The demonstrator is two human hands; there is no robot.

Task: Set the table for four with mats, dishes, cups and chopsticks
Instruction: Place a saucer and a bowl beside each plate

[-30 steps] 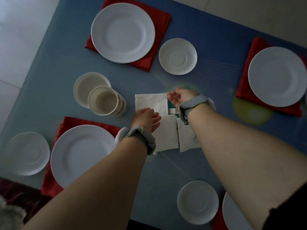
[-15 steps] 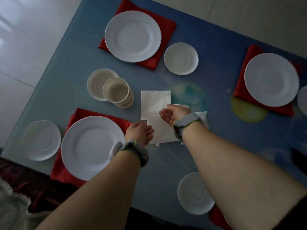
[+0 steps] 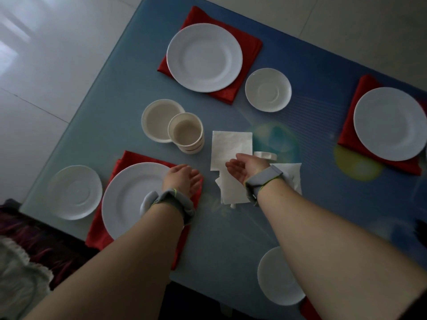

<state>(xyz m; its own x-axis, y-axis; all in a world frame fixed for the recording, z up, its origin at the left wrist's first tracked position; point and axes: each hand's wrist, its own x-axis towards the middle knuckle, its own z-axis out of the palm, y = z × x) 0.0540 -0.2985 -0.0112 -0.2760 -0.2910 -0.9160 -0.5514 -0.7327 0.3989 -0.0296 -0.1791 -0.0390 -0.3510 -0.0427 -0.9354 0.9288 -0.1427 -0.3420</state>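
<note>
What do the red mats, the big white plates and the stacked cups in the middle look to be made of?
Red mats: probably satin-like cloth, given the soft sheen and folded corners. Big white plates: likely glazed ceramic, smooth and glossy, though melamine is possible. Stacked cups: matte cream with thin rims, maybe paper or plastic; hard to tell.

Left hand [image 3: 182, 179]: drawn back from the white napkins [image 3: 231, 148] at the counter's middle; now above the right edge of the near-left plate [image 3: 129, 199] and its red mat [image 3: 101, 234], fingers loosely curled, holding nothing.
Right hand [image 3: 247, 166]: drawn back from the far side of the napkin pile; now above the napkins, palm turned leftward, fingers relaxed.
Topmost napkin: fully uncovered, lying flat.
Small white folded item [image 3: 265, 155]: now exposed just beyond the right hand.
</note>
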